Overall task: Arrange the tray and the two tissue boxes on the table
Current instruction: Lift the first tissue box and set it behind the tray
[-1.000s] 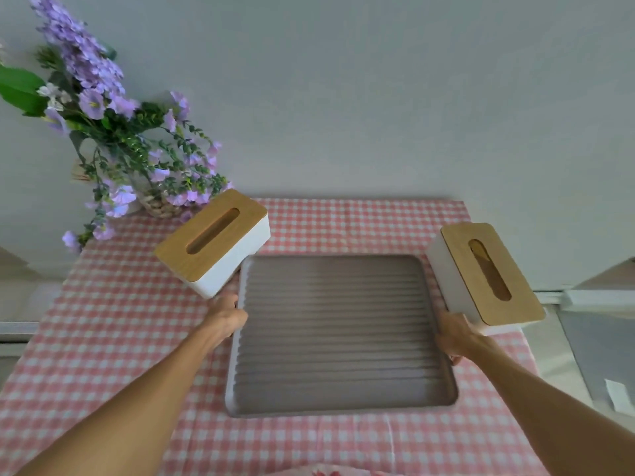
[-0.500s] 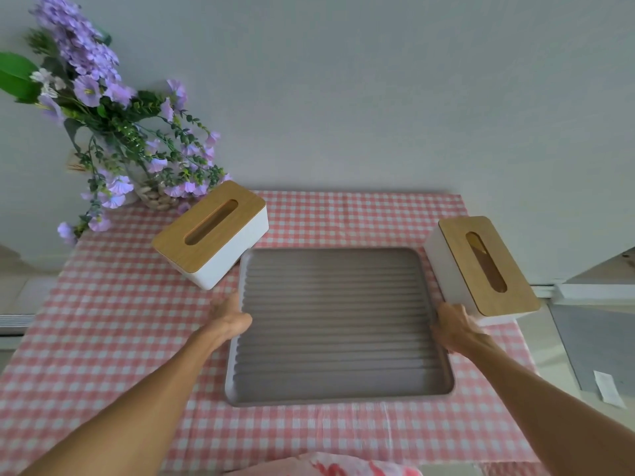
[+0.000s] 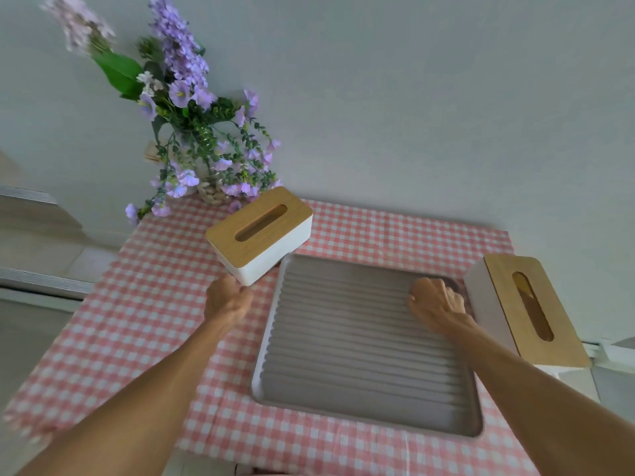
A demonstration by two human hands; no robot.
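Note:
A grey ribbed tray (image 3: 360,365) lies in the middle of the checked tablecloth. One white tissue box with a wooden lid (image 3: 261,235) stands at the tray's far left corner, turned at an angle. The other tissue box (image 3: 525,310) stands along the tray's right side, at the table's right edge. My left hand (image 3: 226,300) is off the tray, just below the near corner of the left box; its fingers are hidden and blurred. My right hand (image 3: 436,304) rests over the tray's far right part, fingers curled, holding nothing.
A woven vase of purple flowers (image 3: 202,159) stands at the table's back left corner, right behind the left box. A pale wall runs close behind the table (image 3: 137,321). The right box overhangs the table's right edge.
Both hands have let go of the tray's sides. My left hand moved up toward the left box; my right hand moved inward over the tray. The camera swung so the scene sits further right.

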